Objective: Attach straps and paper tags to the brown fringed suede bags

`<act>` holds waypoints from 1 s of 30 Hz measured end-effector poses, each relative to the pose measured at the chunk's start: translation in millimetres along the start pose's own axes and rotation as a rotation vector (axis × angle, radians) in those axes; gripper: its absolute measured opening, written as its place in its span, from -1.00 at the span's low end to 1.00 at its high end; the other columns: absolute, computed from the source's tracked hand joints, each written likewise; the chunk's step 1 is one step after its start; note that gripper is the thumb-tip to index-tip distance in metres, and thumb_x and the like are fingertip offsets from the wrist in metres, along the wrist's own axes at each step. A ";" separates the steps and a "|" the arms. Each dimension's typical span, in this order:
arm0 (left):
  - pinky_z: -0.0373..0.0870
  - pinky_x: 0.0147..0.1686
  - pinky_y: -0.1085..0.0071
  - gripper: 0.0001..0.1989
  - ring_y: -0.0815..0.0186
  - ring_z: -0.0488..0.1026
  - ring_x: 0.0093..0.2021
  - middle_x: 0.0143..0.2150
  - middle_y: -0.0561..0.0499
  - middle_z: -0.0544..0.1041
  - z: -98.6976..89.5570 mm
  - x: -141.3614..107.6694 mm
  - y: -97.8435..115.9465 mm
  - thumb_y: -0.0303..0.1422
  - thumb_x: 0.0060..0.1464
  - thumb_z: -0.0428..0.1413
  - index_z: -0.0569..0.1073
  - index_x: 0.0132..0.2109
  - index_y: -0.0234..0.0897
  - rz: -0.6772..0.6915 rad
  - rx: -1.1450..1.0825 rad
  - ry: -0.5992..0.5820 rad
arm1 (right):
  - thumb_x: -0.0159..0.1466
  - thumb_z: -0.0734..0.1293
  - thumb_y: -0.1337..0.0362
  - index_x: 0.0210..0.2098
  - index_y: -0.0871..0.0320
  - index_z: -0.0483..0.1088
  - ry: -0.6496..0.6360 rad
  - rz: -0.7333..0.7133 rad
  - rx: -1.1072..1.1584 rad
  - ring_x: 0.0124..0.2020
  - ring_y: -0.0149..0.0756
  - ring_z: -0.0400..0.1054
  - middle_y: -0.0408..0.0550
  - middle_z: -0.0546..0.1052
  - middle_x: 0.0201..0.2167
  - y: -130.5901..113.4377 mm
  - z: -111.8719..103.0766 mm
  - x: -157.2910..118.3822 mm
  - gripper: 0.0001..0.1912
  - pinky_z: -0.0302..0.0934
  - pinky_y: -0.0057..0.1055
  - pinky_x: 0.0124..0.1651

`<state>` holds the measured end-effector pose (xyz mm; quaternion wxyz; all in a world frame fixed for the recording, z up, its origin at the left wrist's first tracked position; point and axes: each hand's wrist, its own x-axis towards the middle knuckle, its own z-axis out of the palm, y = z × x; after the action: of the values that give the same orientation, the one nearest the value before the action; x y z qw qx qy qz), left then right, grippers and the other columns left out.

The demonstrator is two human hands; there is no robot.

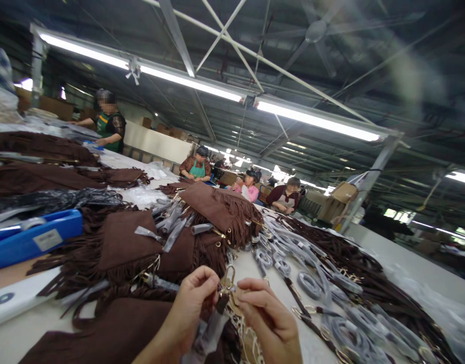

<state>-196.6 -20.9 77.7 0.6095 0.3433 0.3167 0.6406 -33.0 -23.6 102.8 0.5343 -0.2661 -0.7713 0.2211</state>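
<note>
Gold clasp (227, 286), loop up; dk brown strap end (222, 303) just below.

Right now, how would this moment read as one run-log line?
left hand: pinching at gold clasp; right hand: beside clasp, grip unclear; beyond hands: brown fringed bags; left side: blue tape dispenser; right side: plastic-wrapped straps

We count two bare hands (196, 298) (268, 316), one blue plastic tape dispenser (20, 250) and one grey, long-bladed ceiling fan (316, 31).

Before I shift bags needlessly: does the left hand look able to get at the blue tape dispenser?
Probably yes: the brown fringed bags before the blue tape dispenser look low enough to reach over, though the left hand holds the gold clasp and would need to let go first.
</note>
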 end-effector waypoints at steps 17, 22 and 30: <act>0.28 -0.26 0.48 -0.82 0.38 0.36 -0.29 -0.39 0.09 0.36 74.5 -24.7 90.6 -0.54 0.11 0.07 0.41 -0.45 -0.29 0.837 0.760 -0.336 | 0.36 0.26 0.04 -0.45 0.15 0.38 -0.218 0.263 0.142 -0.58 -0.47 0.07 -0.23 0.26 -0.60 -42.2 -13.0 20.2 -0.64 -0.07 -0.51 -0.57; 0.35 -0.31 0.48 -0.81 0.38 0.40 -0.31 -0.20 0.06 0.48 38.6 -45.6 96.9 -0.43 0.16 0.12 0.42 -0.06 -0.25 0.611 0.952 -0.374 | 0.39 0.25 0.11 -0.37 0.12 0.48 -0.245 0.135 0.108 -0.61 -0.45 0.11 -0.21 0.29 -0.63 -54.9 -34.7 21.8 -0.69 -0.06 -0.48 -0.59; 0.17 0.19 -0.11 -0.22 -0.21 0.20 0.28 0.32 -0.39 0.24 -91.8 -100.8 30.8 -0.36 -0.15 0.37 0.29 0.22 -0.33 0.096 1.835 -0.722 | 0.24 0.43 0.15 -0.37 0.09 0.56 0.097 0.176 0.399 -0.69 -0.49 0.08 -0.19 0.22 -0.71 -61.9 -70.7 26.0 -0.84 -0.16 -0.51 -0.70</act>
<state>-287.6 -122.0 46.0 0.1401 0.8703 0.4714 0.0273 15.3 -49.9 183.3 0.5913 -0.2318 -0.6594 0.4023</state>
